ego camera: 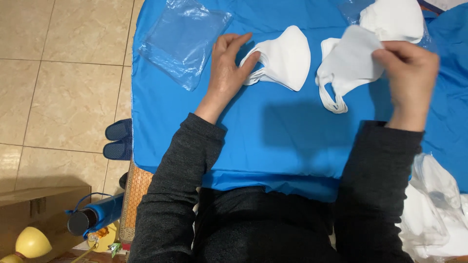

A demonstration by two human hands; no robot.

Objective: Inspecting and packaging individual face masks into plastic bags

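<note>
Floor tiles (pixel 58 73) of pale beige lie left of the blue tabletop (pixel 273 136), and on them, just beside the tabletop's left edge, sits a pair of dark blue slippers (pixel 118 140); lower down, near the tabletop's bottom left corner, a blue bottle (pixel 95 216) with a dark cap lies on its side, with a yellow rounded thing (pixel 30 242) beyond it. On the tabletop's upper left part rests a stack of clear plastic bags (pixel 183 41). Just right of that stack, the left hand (pixel 226 68) lies flat with its fingers spread, palm down, gripping nothing, its fingertips touching the ear loops of a folded white mask (pixel 287 57) that rests near the tabletop's middle top. Right of that mask, the right hand (pixel 412 73) is raised above the tabletop and pinches a second white mask (pixel 348 63) between thumb and fingers, the mask's ear loops dangling to the cloth. Behind it, at the tabletop's top right edge, sits a pile of white masks (pixel 395 19). Past the tabletop's lower right corner lie bagged white masks (pixel 436 209). Both forearms wear dark grey sleeves (pixel 175 185).
</note>
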